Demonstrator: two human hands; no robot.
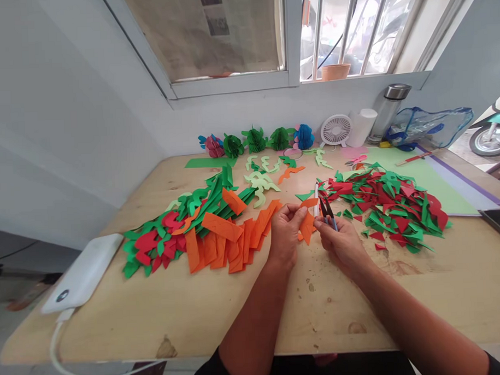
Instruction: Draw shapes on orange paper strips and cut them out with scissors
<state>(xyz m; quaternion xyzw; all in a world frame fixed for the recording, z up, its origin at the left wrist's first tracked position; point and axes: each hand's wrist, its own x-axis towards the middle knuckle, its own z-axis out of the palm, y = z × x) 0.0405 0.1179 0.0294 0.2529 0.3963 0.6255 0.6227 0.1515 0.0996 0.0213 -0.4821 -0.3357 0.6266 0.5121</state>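
Note:
Between the thumb and fingers of my left hand is a piece of orange paper, partly cut. My right hand holds a pair of scissors whose blades point up and away, beside the paper. A white pen lies just behind the hands. Left of my left hand is a row of folded orange paper pieces, overlapping one another. Red and green cut shapes are heaped farther left, with long green strips behind the orange pieces.
Red and green scraps are piled at the right, near a phone. Paper honeycomb figures, a small fan and a bottle line the wall. A power bank with a cable sits at the left edge.

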